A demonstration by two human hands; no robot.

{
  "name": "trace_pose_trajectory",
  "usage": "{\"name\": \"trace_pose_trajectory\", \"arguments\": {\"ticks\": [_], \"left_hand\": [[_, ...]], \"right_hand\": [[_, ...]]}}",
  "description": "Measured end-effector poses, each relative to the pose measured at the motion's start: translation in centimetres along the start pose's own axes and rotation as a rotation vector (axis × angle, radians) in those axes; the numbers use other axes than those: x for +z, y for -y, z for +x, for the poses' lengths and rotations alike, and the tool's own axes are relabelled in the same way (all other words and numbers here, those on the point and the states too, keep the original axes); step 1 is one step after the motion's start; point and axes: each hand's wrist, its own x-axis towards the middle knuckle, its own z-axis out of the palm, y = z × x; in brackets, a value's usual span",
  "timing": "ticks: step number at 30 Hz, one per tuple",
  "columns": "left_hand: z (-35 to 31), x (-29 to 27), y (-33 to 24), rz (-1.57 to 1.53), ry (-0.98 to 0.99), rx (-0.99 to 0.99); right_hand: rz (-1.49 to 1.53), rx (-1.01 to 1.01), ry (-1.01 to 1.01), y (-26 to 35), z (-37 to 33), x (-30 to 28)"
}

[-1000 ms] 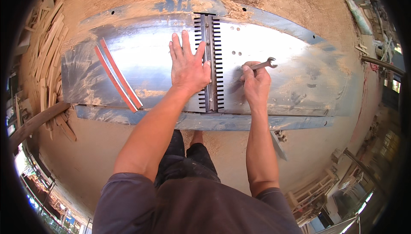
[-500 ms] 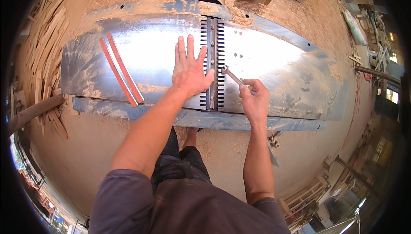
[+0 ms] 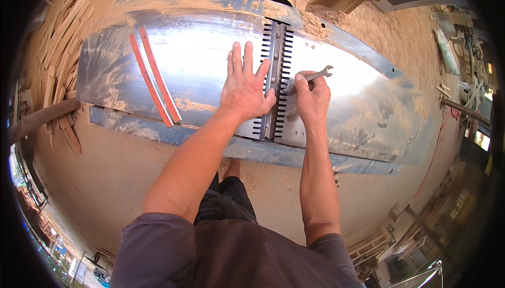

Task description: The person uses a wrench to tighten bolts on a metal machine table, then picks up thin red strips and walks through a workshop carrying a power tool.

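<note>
Holding wrench (image 3: 322, 72), any lettering unclear

Strips (image 3: 158, 75): red, silver edges. Wrench (image 3: 319, 73): grey. Comb teeth (image 3: 287, 65): black stripes. Tabletop (image 3: 202, 51): silver, tan-blotched. Edge rail (image 3: 258, 151): blue-grey. Shirt (image 3: 252, 259): dark grey.

Grey metal wrench (image 3: 319, 74) slanted, open-ended tip up-right; bolted bar (image 3: 275, 51) between toothed edges (image 3: 287, 51)
</note>
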Motion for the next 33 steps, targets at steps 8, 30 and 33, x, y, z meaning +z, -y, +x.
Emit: {"name": "trace_pose_trajectory", "arguments": {"ticks": [8, 30, 33], "left_hand": [[-0.1, -0.2, 0.5, -0.002, 0.038, -0.007], [0.3, -0.7, 0.1, -0.006, 0.104, -0.02], [0.3, -0.7, 0.2, -0.013, 0.105, -0.027]], "right_hand": [[-0.254, 0.16, 0.296, 3.1, 0.3, -1.5], [-0.08, -0.116, 0.12, 3.1, 3.9, 2.6], [-0.078, -0.071, 0.163, 1.6, 4.8, 3.2]]}}
